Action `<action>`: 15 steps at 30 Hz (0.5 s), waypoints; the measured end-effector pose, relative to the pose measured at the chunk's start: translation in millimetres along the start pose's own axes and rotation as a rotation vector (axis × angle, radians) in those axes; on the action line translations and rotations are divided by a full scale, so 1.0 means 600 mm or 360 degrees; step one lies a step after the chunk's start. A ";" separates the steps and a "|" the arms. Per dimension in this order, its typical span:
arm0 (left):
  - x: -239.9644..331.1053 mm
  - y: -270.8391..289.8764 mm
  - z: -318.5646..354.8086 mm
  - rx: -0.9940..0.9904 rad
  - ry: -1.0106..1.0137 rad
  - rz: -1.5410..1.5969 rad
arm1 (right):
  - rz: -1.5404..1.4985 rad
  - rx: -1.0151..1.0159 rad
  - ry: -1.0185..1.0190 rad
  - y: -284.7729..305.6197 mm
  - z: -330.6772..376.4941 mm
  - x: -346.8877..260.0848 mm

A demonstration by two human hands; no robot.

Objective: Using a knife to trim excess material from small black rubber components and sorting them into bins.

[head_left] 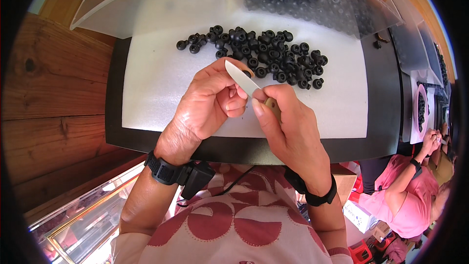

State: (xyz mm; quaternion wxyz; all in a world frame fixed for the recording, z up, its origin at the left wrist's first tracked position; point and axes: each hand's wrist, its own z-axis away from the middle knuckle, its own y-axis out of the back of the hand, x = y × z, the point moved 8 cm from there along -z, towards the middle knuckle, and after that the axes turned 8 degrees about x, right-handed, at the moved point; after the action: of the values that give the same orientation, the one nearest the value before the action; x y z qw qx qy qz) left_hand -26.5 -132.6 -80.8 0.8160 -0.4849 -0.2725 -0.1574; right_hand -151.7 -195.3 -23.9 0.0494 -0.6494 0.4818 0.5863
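Observation:
My right hand [293, 124] is closed round the wooden handle of a small knife [241, 76], its thumb and forefinger near where the blade begins. The blade points up and to the left, across the fingertips of my left hand [210, 93]. Pinched in those left fingertips is a small round black part [247, 73], mostly hidden behind the blade. Whether the edge touches it I cannot tell. Just beyond my hands lies a loose pile of round black parts [264, 57], with ring-like ends, on a white foam sheet [156, 88].
Behind the pile, a translucent bin [303, 5] holds many more black parts; another translucent bin [146, 5] stands at far left. The dark table edge [234, 150] runs before me. A wooden wall [58, 73] is at left. At right, a person in pink [410, 190] works beside a pink basin [421, 112].

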 end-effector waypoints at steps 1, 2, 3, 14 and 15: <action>0.000 0.000 0.000 0.0005 -0.0004 -0.0009 | 0.0003 0.0005 0.0010 -0.001 0.000 -0.001; 0.001 -0.001 0.001 0.0010 -0.0007 -0.0018 | 0.0006 0.0011 0.0020 -0.001 -0.001 -0.002; 0.001 -0.002 0.002 0.0015 -0.0010 -0.0027 | 0.0025 0.0008 0.0004 0.001 -0.003 -0.001; 0.002 -0.007 0.007 0.0028 0.0079 -0.0054 | -0.0303 0.0027 -0.0343 0.015 -0.019 0.011; 0.002 -0.008 0.010 0.0026 0.0097 -0.0044 | -0.0289 0.0013 -0.0316 0.013 -0.017 0.008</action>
State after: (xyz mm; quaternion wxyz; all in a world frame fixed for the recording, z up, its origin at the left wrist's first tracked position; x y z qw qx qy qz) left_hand -29.9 -129.8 -74.3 0.8256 -0.4694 -0.2555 -0.1810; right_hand -150.4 -208.3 -20.8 0.1522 -0.6289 0.4162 0.6388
